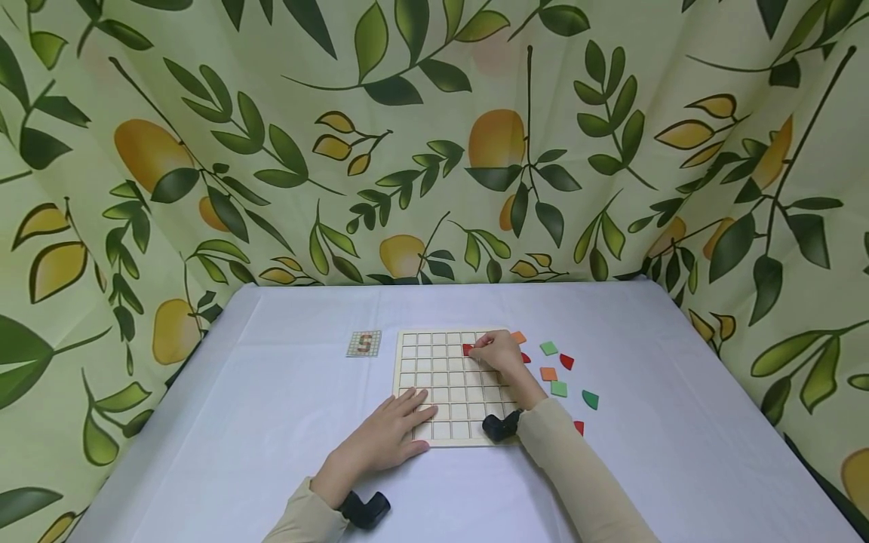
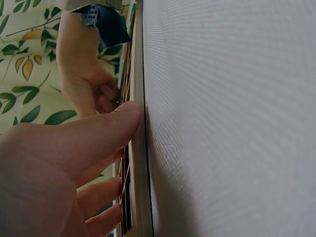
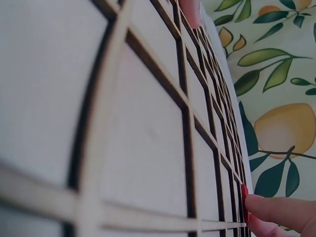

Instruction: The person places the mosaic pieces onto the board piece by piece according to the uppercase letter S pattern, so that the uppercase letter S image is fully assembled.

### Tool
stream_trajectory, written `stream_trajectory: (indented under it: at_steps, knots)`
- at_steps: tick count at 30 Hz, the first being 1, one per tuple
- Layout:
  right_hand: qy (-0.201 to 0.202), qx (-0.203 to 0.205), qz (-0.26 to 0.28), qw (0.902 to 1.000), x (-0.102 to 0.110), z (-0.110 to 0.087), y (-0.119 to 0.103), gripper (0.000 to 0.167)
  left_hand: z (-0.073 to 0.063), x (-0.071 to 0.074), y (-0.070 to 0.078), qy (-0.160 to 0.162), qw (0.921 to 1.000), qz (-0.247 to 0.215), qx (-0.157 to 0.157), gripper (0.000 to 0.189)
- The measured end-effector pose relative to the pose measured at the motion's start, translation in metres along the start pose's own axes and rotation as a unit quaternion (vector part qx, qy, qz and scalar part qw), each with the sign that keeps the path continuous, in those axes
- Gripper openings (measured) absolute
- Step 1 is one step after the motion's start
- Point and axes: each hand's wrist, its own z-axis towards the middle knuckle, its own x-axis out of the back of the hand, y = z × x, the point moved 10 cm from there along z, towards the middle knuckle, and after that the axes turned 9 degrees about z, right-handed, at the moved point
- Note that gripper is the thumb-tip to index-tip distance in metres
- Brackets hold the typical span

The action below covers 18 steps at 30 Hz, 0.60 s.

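Observation:
A wooden grid board (image 1: 434, 444) with square cells lies on the table. My left hand (image 1: 396, 431) rests on its lower left part, fingers spread across the cells. In the left wrist view the thumb (image 2: 111, 126) of that hand lies along the board's edge. My right hand (image 1: 500, 352) is over the upper right part of the grid, where it pinches a small red tile (image 1: 468, 350) at a cell. From the right wrist view, the red tile (image 3: 244, 197) shows at the grid bars, with the fingertips (image 3: 256, 205) right against it.
Right of the board lie several loose tiles: an orange square (image 1: 548, 374), a green square (image 1: 559, 388), a green quarter-round tile (image 1: 591, 399) and a red one (image 1: 566, 362). A small pattern card (image 1: 363, 344) lies to the left. A leaf-print curtain (image 1: 434, 188) hangs behind the white table (image 1: 271, 422).

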Motion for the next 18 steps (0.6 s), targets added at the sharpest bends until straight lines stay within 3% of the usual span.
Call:
stream_trajectory:
  at_steps: [9,18]
  knots:
    - [0.000,0.001,-0.006,1.0000,0.0008,-0.0001,-0.0005,0.014,-0.0006,0.0002,0.0010,0.004,1.0000,-0.003,-0.002,0.056]
    - [-0.007,0.016,0.028,0.9995,0.0055,-0.0063,-0.0044,0.013,0.0001,-0.0020,-0.0004,0.002,1.0000,-0.001,0.000,0.056]
